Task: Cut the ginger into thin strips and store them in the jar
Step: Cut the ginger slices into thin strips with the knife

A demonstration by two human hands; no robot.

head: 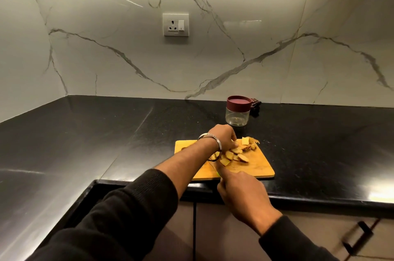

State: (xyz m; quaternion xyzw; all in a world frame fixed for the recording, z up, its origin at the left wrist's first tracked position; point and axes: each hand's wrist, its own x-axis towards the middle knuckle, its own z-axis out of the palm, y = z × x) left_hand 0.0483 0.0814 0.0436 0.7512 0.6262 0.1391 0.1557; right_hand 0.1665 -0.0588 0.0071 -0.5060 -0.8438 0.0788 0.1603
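Flat, pale ginger slices (234, 155) are pinned on the rectangular wooden board (255, 167) under the left hand (223, 136)'s curled fingers (233, 143); a green-handled knife (219, 172) is gripped by the right hand (241, 190). Beyond the fingers, the clear maroon-lidded jar (237, 113) stands on the glossy black tabletop (106, 133).

A glossy black countertop (85, 143) is backed by a white wall (277, 15) veined in grey. Pale yellow ginger pieces (234, 155) are spread on an orange-tan cutting board (259, 167), and a maroon lid (238, 103) is seen on the clear jar (237, 118).

the knife (218, 170) lies mostly hidden under the hands, its blade unseen.
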